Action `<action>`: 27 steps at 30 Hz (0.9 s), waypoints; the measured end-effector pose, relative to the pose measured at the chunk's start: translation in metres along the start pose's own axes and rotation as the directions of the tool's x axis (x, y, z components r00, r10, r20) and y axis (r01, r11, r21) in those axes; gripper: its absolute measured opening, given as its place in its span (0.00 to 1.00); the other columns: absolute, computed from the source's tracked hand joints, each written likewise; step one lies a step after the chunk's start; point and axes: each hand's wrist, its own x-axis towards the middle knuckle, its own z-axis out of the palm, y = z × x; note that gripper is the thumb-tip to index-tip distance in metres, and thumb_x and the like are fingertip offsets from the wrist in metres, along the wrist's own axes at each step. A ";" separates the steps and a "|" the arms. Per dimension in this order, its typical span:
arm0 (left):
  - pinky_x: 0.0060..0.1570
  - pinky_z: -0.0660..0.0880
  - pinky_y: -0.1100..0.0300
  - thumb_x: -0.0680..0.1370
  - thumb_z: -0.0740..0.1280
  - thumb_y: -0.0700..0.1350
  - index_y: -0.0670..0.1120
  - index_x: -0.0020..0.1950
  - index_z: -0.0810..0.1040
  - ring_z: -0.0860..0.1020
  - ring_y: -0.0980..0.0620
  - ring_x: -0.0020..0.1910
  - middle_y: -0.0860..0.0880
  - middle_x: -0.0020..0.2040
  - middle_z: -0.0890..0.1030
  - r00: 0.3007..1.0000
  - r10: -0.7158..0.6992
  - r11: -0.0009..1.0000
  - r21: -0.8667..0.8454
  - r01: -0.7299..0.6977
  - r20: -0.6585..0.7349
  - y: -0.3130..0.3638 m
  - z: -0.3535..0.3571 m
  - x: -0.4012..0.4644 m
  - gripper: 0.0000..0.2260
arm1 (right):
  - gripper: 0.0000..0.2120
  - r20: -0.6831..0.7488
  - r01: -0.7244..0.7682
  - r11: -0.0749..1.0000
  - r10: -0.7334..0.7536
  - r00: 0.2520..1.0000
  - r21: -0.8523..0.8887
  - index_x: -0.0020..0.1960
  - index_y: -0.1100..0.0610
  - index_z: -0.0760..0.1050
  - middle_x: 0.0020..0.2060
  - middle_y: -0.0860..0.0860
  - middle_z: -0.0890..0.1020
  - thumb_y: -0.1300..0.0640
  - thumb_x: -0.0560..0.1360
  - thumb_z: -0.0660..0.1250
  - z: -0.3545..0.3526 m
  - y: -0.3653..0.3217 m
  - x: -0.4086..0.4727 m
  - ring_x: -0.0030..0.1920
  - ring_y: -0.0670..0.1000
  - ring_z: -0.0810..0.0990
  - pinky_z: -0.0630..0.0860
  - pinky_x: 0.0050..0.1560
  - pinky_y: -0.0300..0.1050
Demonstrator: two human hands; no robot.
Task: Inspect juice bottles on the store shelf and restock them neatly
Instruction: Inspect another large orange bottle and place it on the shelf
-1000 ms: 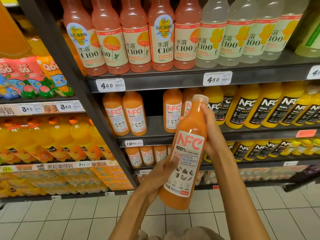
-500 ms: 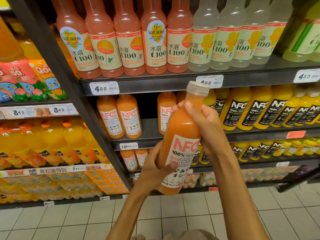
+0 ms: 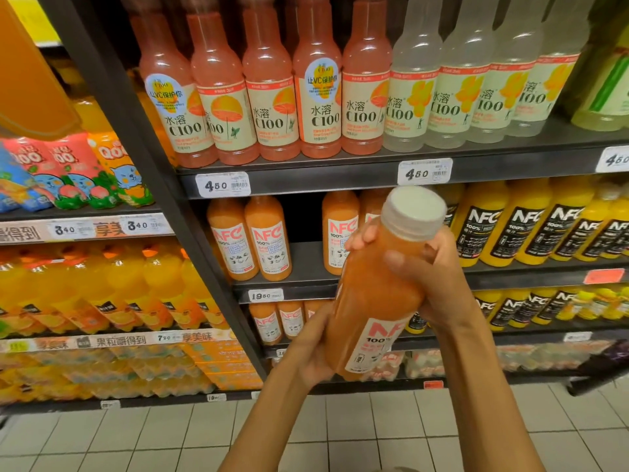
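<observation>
Orange guava juice fills the held NFC bottle [image 3: 374, 301], which is off the shelf and tilted, white cap [image 3: 413, 212] leaning toward the camera, in front of the middle shelf [image 3: 306, 267]. The right hand [image 3: 432, 277] grips the shoulder just below the cap, fingers and thumb curled round it. The left hand [image 3: 311, 352] holds the lower body from the left, fingers wrapped behind the label; its fingertips are hidden.

Hazards from this position:

- Slip. The bottle looks full and smooth-sided. If either hand loosens while the bottle is tipped, the weight probably shifts and it may drop onto the tiled floor [image 3: 374, 430].
- Collision. The empty slot lies between two guava bottles [image 3: 250, 238] on the left and another guava bottle [image 3: 340, 229] on the right. A tilted return may knock a neighbour over.
- Overhead strike. The upper shelf edge [image 3: 323, 182] sits close above the slot; raising the cap too high risks hitting it or the price tag [image 3: 424, 172].
- Facing error. The label currently faces down and away from the row.
</observation>
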 end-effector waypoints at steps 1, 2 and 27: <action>0.37 0.80 0.50 0.56 0.74 0.58 0.47 0.58 0.79 0.84 0.42 0.44 0.42 0.49 0.84 0.999 -0.022 0.999 -0.031 0.021 -0.028 0.002 0.002 0.001 0.32 | 0.11 0.041 0.008 1.000 -0.007 0.999 -0.026 0.49 0.48 0.81 0.45 0.46 0.83 0.57 0.67 0.68 0.003 -0.003 0.001 0.50 0.51 0.81 0.77 0.51 0.52; 0.34 0.80 0.50 0.55 0.73 0.57 0.46 0.53 0.80 0.84 0.43 0.39 0.42 0.44 0.85 0.999 0.000 0.998 -0.063 -0.004 -0.055 0.004 0.003 0.003 0.29 | 0.13 0.079 0.015 0.998 -0.011 0.997 -0.059 0.50 0.46 0.81 0.46 0.44 0.83 0.56 0.67 0.69 0.004 -0.006 0.001 0.51 0.49 0.81 0.77 0.52 0.50; 0.42 0.79 0.62 0.72 0.52 0.64 0.58 0.54 0.79 0.83 0.52 0.50 0.53 0.50 0.85 0.924 0.380 0.861 0.382 -0.336 -0.044 0.011 0.010 -0.018 0.21 | 0.12 -0.440 -0.159 0.982 0.187 0.878 0.100 0.49 0.57 0.78 0.45 0.53 0.84 0.49 0.72 0.67 -0.011 0.016 0.010 0.46 0.52 0.83 0.79 0.45 0.48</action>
